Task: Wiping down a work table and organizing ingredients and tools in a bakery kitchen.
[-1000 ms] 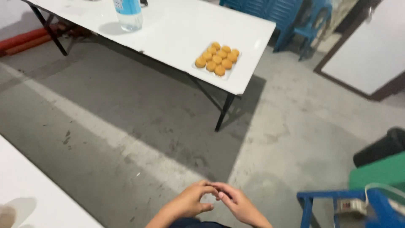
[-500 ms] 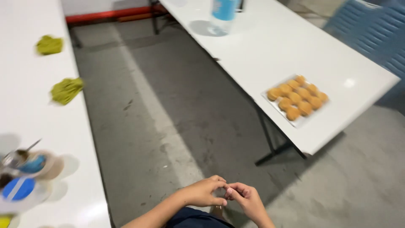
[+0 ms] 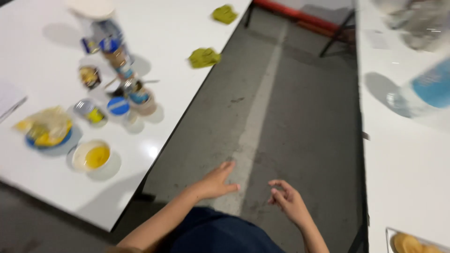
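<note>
My left hand (image 3: 217, 180) hangs low in the middle of the head view, fingers stretched out and apart, holding nothing. My right hand (image 3: 287, 199) is a short way to its right, fingers loosely curled and spread, also holding nothing. Both hover over the grey concrete floor (image 3: 276, 117) between two white tables. Nearest my left hand is the left white table (image 3: 178, 61), with a small bowl of yellow liquid (image 3: 92, 156) near its front edge.
The left table carries several small cans and jars (image 3: 117, 89), a blue plate with a yellow wrapper (image 3: 46, 127) and two green cloths (image 3: 204, 57). The right white table (image 3: 403, 159) holds a clear water bottle (image 3: 422, 93) and a tray of round orange cakes (image 3: 412, 243).
My view has swung left, bringing the left table's jars and bowl into sight. My hands, touching together before, have moved apart and opened.
</note>
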